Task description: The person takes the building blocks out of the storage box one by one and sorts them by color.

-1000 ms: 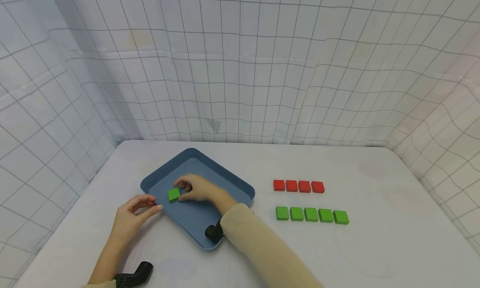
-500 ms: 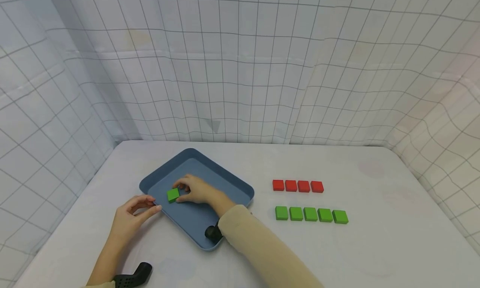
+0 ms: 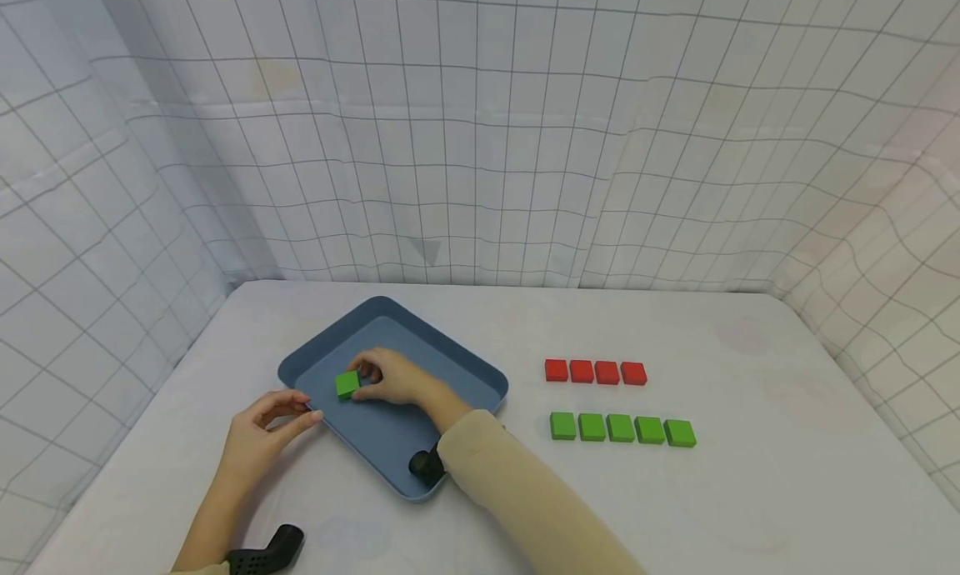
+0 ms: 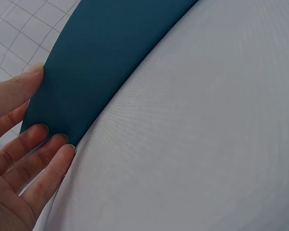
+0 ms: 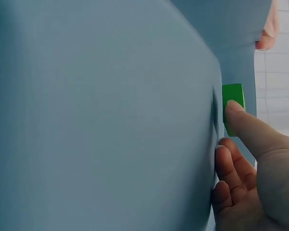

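A blue tray [image 3: 431,342] lies angled on the white table, left of the middle. Within it my right hand [image 3: 393,377] pinches a green block [image 3: 347,385] near the tray's left corner. The right wrist view shows the thumb [image 5: 235,107] laid on the face of that block [image 5: 232,94], with the other fingers low beside the tray floor. At the tray's left corner, my left hand [image 3: 262,433] holds the rim. Thumb and fingertips touch the tray's outer wall [image 4: 101,57] in the left wrist view.
Right of the tray stands a row of several red blocks [image 3: 595,372]. A row of several green blocks [image 3: 621,428] lies nearer to me. White gridded curtains [image 3: 480,142] hang behind and at both sides of the table. Black wrist devices [image 3: 270,550] sit on both arms.
The green block in my right hand has tipped and shifted very slightly away from me. My left hand stays at the tray's corner, and the block rows are unchanged.
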`<state>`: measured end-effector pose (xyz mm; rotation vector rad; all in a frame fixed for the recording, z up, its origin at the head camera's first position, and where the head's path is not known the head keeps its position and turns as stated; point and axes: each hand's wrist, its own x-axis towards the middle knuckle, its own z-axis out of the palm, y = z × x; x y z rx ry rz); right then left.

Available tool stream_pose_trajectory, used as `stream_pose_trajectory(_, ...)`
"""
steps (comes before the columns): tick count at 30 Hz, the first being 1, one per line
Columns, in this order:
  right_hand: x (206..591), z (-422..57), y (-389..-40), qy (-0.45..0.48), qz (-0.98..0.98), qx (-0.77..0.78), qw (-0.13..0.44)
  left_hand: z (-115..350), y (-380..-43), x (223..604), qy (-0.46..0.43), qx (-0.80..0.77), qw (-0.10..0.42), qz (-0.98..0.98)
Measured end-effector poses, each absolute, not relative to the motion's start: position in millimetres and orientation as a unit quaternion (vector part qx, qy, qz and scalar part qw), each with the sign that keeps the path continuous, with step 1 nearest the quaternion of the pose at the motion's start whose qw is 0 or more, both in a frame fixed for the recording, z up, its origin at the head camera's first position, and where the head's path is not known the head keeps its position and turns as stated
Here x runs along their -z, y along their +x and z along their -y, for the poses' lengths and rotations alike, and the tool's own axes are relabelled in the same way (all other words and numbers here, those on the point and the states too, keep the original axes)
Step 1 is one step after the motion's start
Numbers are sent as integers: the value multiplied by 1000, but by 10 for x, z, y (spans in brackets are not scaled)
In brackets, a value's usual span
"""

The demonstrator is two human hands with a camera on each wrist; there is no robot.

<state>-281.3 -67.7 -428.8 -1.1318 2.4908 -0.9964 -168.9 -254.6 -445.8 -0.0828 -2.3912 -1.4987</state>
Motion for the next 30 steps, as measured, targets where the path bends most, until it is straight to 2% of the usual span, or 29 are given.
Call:
stream_pose_trajectory(13,4125,599,-2863,-346,-834,406,141,2550,-1688,4468,-30,525,159,836)
stream_pose_trajectory(30,3726,309,-2799,-363,-819,421,145,2542,-1683,4454,-15,526,151,837)
